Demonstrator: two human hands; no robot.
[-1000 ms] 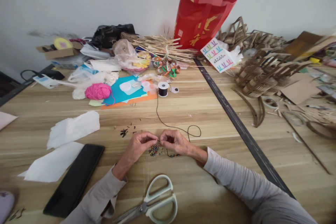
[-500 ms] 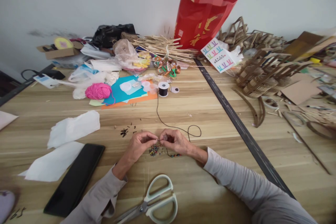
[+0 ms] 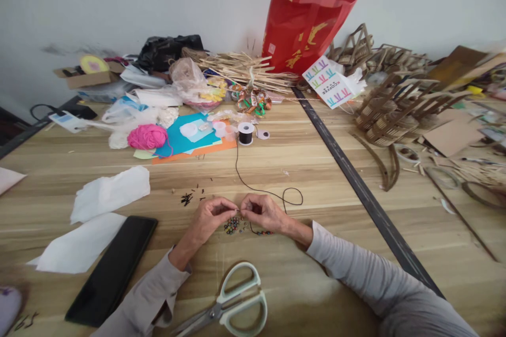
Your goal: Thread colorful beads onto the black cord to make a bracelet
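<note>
Two hands pinching black cord (image 3: 253, 187), left hand (image 3: 208, 217), right hand (image 3: 264, 211), beads (image 3: 233, 225) beneath, scissors (image 3: 233, 303) near

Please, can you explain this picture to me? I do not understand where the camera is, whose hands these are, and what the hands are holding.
The camera sits on a person's head and looks down at a wooden table, so both hands are that person's own. The left hand and right hand meet fingertip to fingertip, pinching a thin black cord that runs back to a spool. Whether a bead sits between the fingers is too small to tell. Small coloured beads lie under the hands. Nearer the person lie scissors, to the left a black phone and white paper sheets. Farther back are pink yarn and a red bag.
</note>
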